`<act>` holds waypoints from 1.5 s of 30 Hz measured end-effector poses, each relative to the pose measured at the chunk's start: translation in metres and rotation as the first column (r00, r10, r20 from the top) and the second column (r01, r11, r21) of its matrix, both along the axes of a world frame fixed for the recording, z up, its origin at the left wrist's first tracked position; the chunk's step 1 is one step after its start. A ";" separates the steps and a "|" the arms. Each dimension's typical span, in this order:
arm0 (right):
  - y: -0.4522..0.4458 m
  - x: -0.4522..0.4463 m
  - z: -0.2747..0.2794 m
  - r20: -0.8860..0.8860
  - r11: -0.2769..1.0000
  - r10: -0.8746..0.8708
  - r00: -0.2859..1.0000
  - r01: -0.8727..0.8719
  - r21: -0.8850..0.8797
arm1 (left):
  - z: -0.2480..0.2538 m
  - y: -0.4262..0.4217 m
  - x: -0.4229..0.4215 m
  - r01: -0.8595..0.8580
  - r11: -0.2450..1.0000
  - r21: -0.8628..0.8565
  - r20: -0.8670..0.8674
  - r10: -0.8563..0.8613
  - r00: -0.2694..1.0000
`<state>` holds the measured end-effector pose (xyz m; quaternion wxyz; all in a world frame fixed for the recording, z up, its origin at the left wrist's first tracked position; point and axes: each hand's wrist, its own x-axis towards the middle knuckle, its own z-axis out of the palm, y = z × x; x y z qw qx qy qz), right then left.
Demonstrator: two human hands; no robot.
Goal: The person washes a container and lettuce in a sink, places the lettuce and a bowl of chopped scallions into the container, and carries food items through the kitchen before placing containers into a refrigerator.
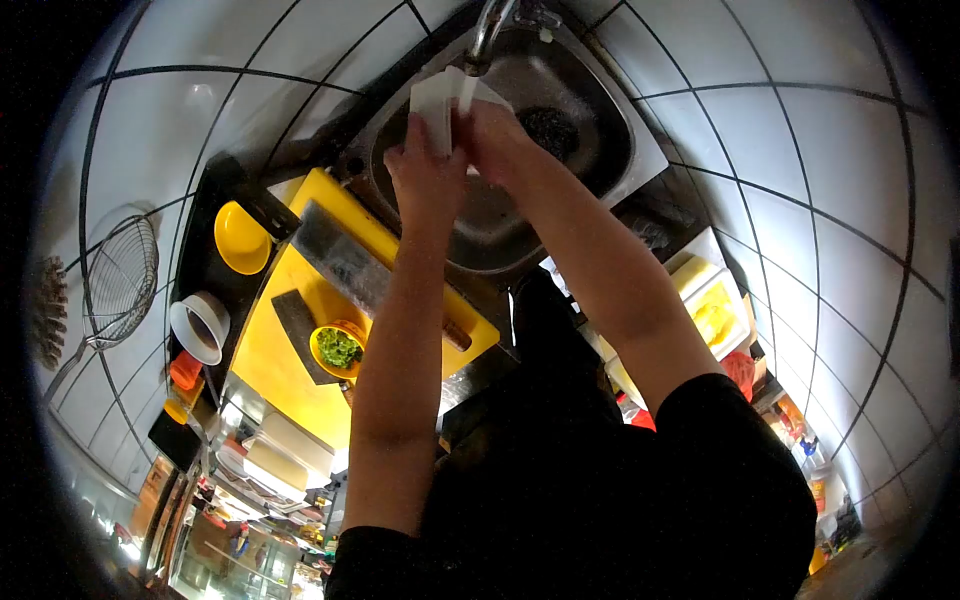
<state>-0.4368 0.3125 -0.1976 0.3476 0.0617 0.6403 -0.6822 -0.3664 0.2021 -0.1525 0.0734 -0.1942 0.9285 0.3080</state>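
A white container (433, 103) is held under the faucet (486, 38), over the metal sink (490, 240). A stream of water runs down beside or into it. My left hand (424, 172) has its fingers on the near left side of the container. My right hand (492, 140) is closed at its right side, with the fingertips partly hidden. Left of the sink, a large cleaver (345, 262) and a smaller dark blade (300, 335) lie on a yellow cutting board (290, 375). A small yellow bowl (340, 349) of chopped greens stands there too.
An empty yellow bowl (243, 238) and a white bowl (200, 328) stand left of the board. A wire strainer (124, 275) hangs on the tiled wall. Right of my right forearm is a white tub (716, 312) with yellow contents.
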 end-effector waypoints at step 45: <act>0.112 -0.104 0.044 0.472 0.349 -0.719 0.510 0.853 -0.389 | 0.018 -0.015 0.030 -0.358 0.923 0.142 0.171 0.333 0.927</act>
